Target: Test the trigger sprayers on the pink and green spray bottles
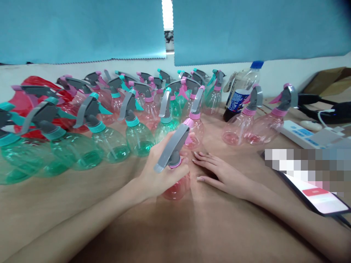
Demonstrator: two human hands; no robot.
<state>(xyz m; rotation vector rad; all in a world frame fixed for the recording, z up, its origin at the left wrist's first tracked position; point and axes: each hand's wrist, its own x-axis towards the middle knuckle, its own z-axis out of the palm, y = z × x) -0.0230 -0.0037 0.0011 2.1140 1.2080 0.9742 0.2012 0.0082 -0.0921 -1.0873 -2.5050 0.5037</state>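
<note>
Pink, see-through plastic forms the spray bottle (pixel 178 187) standing left of the phone (pixel 315 201), the left hand (pixel 161 164) curled firmly around it; the right hand (pixel 222 171) lies open on the table (pixel 219 233), nearer the phone; green spray bottles (pixel 109 144) stand farther left of it, a white power strip (pixel 297 133) just behind it
</note>
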